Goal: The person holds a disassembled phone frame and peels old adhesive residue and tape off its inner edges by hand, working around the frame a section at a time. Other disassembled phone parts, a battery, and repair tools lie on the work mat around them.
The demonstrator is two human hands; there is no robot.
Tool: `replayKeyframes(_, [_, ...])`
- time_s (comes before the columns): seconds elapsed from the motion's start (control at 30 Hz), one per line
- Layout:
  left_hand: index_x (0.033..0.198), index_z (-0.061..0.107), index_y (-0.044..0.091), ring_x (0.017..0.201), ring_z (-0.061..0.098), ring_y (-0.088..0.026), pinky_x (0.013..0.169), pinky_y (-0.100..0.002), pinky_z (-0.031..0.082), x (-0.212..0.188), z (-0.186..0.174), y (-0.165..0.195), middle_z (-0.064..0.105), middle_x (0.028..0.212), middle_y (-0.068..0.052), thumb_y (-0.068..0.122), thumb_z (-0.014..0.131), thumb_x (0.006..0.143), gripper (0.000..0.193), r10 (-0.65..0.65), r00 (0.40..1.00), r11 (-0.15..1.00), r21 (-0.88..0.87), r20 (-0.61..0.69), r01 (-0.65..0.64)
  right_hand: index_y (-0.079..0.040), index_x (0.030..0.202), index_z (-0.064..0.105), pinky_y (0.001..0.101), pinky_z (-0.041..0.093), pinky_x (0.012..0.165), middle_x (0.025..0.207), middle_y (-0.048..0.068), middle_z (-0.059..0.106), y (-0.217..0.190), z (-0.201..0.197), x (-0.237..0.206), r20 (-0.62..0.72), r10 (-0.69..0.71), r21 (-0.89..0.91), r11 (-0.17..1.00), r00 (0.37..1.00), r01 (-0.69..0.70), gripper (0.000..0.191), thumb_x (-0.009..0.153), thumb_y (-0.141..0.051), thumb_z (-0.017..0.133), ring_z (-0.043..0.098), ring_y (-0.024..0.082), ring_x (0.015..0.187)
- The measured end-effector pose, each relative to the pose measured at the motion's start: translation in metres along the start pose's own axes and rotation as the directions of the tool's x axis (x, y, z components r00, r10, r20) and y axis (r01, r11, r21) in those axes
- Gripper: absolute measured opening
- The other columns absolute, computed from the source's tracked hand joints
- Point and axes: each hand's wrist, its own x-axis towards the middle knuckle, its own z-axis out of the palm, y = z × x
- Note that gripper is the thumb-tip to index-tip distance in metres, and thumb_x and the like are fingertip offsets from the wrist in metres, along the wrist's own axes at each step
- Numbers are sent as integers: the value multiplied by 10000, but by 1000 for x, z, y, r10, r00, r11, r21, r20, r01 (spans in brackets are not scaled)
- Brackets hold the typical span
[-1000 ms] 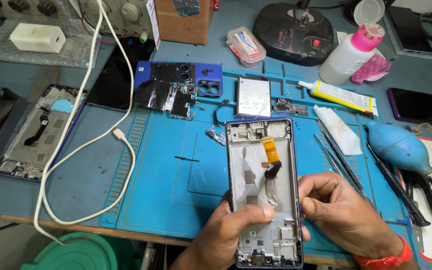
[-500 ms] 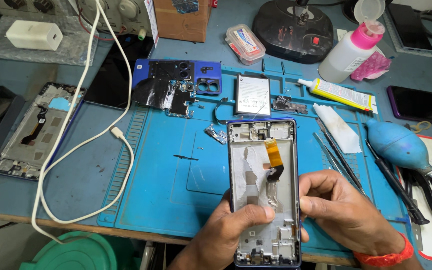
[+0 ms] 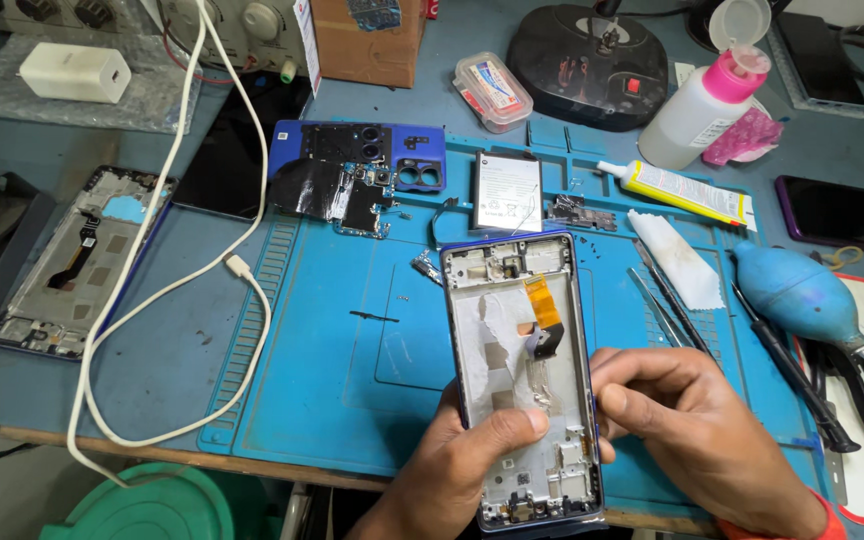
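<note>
Taking the opened phone frame as my landmark, the blue mat to its left lies bare as far as the looping white cable, so my left hand has open room there. To the frame's right, my right hand is hemmed in by tweezers, a white cloth and a blue air blower. Just beyond the frame's top edge, a battery, small loose parts and a blue back cover crowd the way forward.

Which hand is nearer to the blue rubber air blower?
Right. The right hand sits at the opened phone frame, just left of and below the blue air blower; the left hand grips the frame's far side.
</note>
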Motion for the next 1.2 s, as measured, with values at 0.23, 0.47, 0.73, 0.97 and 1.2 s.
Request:
replayKeyframes(0.23, [1386, 528, -66, 975, 703, -211, 883, -343, 572, 2, 2, -2, 707, 1106, -153, 106, 584, 948, 474, 47, 998, 996, 67, 37, -50, 103, 879, 712, 355, 553, 688, 847, 138, 674, -8, -4, 0, 6, -6, -156, 988, 1000, 7, 157, 901, -53, 716, 649, 204, 737])
replayKeyframes(0.47, [1386, 528, -65, 954, 714, -210, 848, -337, 585, 1, 2, -3, 711, 1098, -169, 107, 580, 941, 480, 33, 999, 995, 96, -5, -32, 59, 893, 660, 327, 543, 706, 842, 104, 662, -10, -5, 0, -16, 3, -273, 962, 1000, -8, 137, 898, -64, 721, 625, 161, 762])
replayKeyframes(0.73, [1478, 423, -117, 974, 728, -289, 837, -374, 617, 1, 1, 5, 675, 1171, -210, 74, 539, 948, 575, -40, 988, 982, -179, 151, 67, 109, 977, 732, 353, 555, 719, 924, 165, 740, 9, -21, 9, 83, 65, 74, 995, 994, -72, 234, 864, -90, 778, 675, 216, 797])
replayKeyframes(0.97, [1467, 403, -15, 925, 717, -236, 813, -354, 614, 3, 2, 5, 680, 1132, -164, 79, 601, 864, 642, -107, 994, 989, -111, -38, 102, 96, 952, 711, 358, 546, 678, 860, 152, 721, 11, -22, 10, 167, 109, 189, 972, 980, -140, 200, 891, -80, 784, 663, 221, 767])
replayKeyframes(1.2, [1445, 443, -60, 945, 708, -197, 834, -328, 612, 5, -3, 1, 679, 1132, -163, 90, 624, 888, 604, -81, 995, 996, -48, -64, 78, 101, 904, 691, 363, 562, 605, 789, 149, 704, -11, -6, 6, 138, 157, 48, 985, 978, -165, 198, 903, -88, 751, 672, 228, 685])
